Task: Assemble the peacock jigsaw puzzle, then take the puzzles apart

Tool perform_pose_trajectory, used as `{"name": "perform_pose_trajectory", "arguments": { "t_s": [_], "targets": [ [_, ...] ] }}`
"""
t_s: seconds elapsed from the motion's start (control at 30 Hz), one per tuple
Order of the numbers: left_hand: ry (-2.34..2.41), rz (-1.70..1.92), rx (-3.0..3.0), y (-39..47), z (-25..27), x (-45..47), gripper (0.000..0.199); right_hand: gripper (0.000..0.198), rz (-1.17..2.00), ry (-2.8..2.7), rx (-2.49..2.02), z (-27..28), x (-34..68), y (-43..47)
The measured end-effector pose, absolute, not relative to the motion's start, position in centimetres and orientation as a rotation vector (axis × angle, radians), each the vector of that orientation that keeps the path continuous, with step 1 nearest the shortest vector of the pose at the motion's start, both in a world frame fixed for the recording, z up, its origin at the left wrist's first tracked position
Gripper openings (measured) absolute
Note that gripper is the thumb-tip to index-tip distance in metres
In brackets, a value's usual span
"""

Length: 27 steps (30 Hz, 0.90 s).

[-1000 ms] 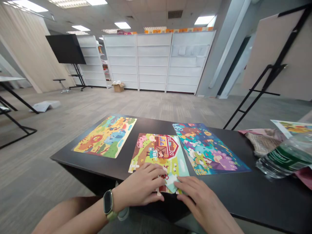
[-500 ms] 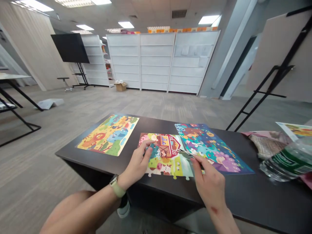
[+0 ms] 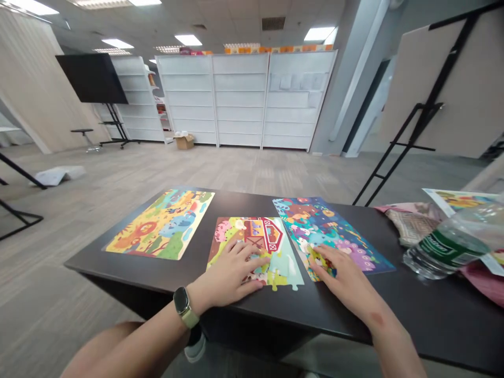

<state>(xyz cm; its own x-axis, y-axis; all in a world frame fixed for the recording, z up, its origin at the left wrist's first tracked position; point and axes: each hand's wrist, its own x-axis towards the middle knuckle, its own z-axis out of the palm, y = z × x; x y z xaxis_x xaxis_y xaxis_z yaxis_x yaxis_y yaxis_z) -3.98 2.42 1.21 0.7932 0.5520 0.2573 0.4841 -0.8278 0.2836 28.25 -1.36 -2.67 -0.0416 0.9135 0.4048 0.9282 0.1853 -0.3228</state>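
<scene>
My left hand [image 3: 236, 270], with a watch at the wrist, lies spread and flat on the farm puzzle [image 3: 289, 262], which shows a red barn. It covers the middle and lower left of that picture. Knobbed edges stick out along the puzzle's lower side. To the right, my right hand [image 3: 338, 268] rests with thumb and forefinger apart over loose puzzle pieces [image 3: 314, 257] in yellow and green. These lie between the farm puzzle and a dark blue night-animal picture [image 3: 364, 258]. Its other fingers are partly hidden behind the forefinger.
A yellow lion-and-elephant picture [image 3: 157, 226] lies on the black table [image 3: 165, 273] at the left. A clear bottle with a green label [image 3: 441, 249] lies at the right, beside a pink cloth bag [image 3: 413, 220] and a printed sheet [image 3: 437, 197]. An easel board [image 3: 425, 89] stands behind.
My left hand has gone from pinching a teal puzzle piece to lying flat on the farm puzzle. My right hand, which held a piece, now rests on the loose pieces. The view has turned slightly right.
</scene>
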Motion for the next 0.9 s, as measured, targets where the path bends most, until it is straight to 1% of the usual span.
{"name": "perform_pose_trajectory", "arguments": {
  "t_s": [0.13,0.27,0.33,0.47,0.53,0.6,0.67,0.73,0.8,0.87,0.9],
  "targets": [
    [0.806,0.537,2.722,2.5,1.0,-3.8,0.031,0.03,-0.003,-1.968,-1.638,-3.3,27.4,-1.6],
    [0.768,0.529,2.715,2.3,1.1,-3.5,0.022,0.029,0.018,-1.86,-1.608,-2.4,24.2,-1.6],
    [0.751,0.508,2.725,2.2,1.1,-3.3,0.024,0.028,0.044,-1.846,-1.565,-1.9,22.3,-1.6],
    [0.763,0.544,2.764,1.9,1.1,-3.0,0.035,0.024,0.189,-2.046,-1.414,-1.5,19.4,-2.2],
    [0.812,0.555,2.757,1.8,1.1,-3.0,0.03,0.028,0.206,-2.122,-1.401,-1.5,18.9,-2.8],
    [0.857,0.55,2.754,1.6,1.1,-3.1,0.026,0.04,0.208,-2.176,-1.411,-1.4,18.9,-3.6],
    [0.849,0.541,2.785,1.3,1.1,-3.4,0.028,0.049,0.22,-2.221,-1.424,-1.2,19.0,-4.6],
    [0.785,0.518,2.821,1.1,1.2,-4.0,0.031,0.049,0.225,-2.254,-1.429,-1.0,18.9,-5.7],
    [0.752,0.513,2.826,1.1,1.2,-4.8,0.033,0.046,0.214,-2.28,-1.428,-1.0,18.5,-6.7],
    [0.792,0.539,2.799,1.1,1.2,-5.5,0.031,0.042,0.145,-2.304,-1.407,-1.5,18.0,-7.3],
    [0.832,0.556,2.781,1.2,1.1,-5.8,0.03,0.045,0.09,-2.32,-1.391,-1.9,17.7,-7.5]
  ]
}}
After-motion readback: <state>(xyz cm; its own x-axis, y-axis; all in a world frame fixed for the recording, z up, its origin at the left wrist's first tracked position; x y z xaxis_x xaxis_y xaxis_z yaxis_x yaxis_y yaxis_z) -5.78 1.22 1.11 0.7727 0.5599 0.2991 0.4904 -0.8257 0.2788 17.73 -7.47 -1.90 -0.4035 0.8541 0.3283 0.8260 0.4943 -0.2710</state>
